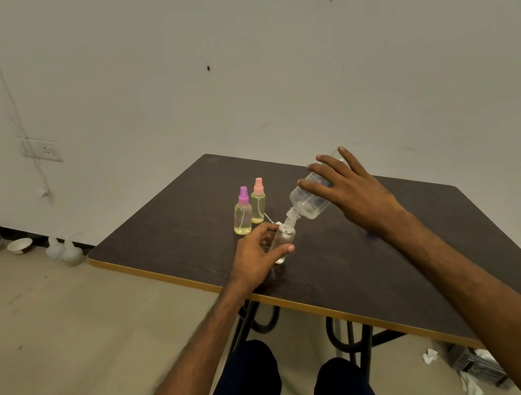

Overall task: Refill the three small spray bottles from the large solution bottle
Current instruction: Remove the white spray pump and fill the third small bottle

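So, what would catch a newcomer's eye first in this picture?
The pouring above the dark table: the right hand tilts the large clear solution bottle neck-down into an uncapped small spray bottle that the left hand holds. Just to their left stand a purple-topped spray bottle and a pink-topped spray bottle, both holding yellowish liquid.

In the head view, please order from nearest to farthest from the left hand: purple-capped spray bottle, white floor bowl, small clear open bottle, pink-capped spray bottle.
1. Small clear uncapped plastic bottle: held in the left hand.
2. Purple-capped yellowish spray bottle: just beyond the hand.
3. Pink-capped yellowish spray bottle: behind the purple one, slightly right.
4. White bowl: on the floor, far left.
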{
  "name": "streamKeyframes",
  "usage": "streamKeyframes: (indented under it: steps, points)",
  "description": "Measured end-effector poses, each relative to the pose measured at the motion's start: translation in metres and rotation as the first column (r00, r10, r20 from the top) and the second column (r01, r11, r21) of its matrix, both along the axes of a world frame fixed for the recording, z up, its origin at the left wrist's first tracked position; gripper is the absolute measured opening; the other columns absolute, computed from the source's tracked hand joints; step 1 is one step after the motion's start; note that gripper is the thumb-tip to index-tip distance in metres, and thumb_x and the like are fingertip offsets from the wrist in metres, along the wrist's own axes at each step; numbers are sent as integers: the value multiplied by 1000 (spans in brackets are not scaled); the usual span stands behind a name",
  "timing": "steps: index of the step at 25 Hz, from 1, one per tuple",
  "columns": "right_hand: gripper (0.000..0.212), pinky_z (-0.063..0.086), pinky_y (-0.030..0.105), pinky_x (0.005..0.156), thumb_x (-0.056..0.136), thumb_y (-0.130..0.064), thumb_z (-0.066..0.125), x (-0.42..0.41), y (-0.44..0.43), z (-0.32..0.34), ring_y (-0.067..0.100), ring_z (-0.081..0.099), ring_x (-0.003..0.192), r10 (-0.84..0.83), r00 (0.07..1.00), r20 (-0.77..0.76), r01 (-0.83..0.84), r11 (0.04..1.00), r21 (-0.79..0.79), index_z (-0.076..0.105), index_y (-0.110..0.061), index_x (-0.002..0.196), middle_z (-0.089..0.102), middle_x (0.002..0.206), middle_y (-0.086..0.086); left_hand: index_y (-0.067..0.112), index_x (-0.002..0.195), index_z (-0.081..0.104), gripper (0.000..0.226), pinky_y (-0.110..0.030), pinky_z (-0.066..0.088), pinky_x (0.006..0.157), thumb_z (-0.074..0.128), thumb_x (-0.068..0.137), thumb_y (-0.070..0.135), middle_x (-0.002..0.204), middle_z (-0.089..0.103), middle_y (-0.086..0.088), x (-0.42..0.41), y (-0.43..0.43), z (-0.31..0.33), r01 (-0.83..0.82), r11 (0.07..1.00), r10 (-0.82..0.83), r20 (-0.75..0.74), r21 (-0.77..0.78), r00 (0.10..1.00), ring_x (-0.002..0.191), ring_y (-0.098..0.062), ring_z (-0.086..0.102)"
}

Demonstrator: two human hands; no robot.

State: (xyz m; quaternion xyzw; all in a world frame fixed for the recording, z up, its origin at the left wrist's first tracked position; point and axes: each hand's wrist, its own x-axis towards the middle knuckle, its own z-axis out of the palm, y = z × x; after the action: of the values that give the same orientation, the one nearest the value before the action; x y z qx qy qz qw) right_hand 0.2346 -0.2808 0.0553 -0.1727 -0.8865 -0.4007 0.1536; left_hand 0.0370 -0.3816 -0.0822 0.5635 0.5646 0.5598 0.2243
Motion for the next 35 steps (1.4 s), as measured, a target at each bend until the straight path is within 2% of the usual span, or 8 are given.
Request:
streamKeyframes:
  steps: [9, 15, 20, 27, 35]
  points:
    - [87, 18, 58, 118, 66, 10, 76, 0, 0, 0, 41, 37, 138, -5, 1000, 5, 5, 1000, 1, 47, -19, 142, 46, 144, 20, 26, 116, 63, 42, -22, 55, 87, 82, 79, 31, 107, 71, 12, 0, 0, 1, 3, 1000, -3, -1, -3, 1000, 101, -1, 67]
    - [86, 20, 59, 117, 67, 14, 68, 2, 0, -4, 41, 37, 138, -9, 1000, -29, 9, 1000, -13, 46, -18, 143, 47, 143, 20, 25, 117, 64, 43, -19, 54, 84, 82, 79, 31, 106, 71, 13, -1, 0, 0, -4, 1000, 4, -5, -4, 1000, 100, 0, 67]
    - [86, 20, 59, 117, 67, 14, 69, 4, -1, -5, 41, 36, 138, -8, 999, -42, 7, 1000, -17, 44, -19, 143, 46, 143, 19, 26, 116, 63, 42, -16, 53, 83, 82, 79, 31, 105, 70, 15, -1, 0, 0, -1, 1000, 1, -4, -7, 1000, 100, 2, 66]
    - [88, 14, 56, 118, 66, 7, 80, -3, -1, 1, 41, 36, 139, 8, 1000, 0, -8, 1000, 13, 47, -21, 142, 46, 145, 19, 26, 116, 63, 42, -19, 54, 85, 82, 79, 30, 103, 69, 16, 0, 0, 1, -3, 1000, 3, -2, -8, 1000, 99, 1, 66]
    - [85, 9, 53, 119, 69, 3, 81, -4, 1, 2, 40, 35, 140, 18, 1000, 18, -18, 1000, 21, 47, -22, 143, 45, 145, 18, 24, 116, 64, 42, -23, 56, 86, 82, 79, 31, 105, 71, 13, 0, -1, 0, 0, 1000, 0, -1, -4, 1000, 99, -1, 67]
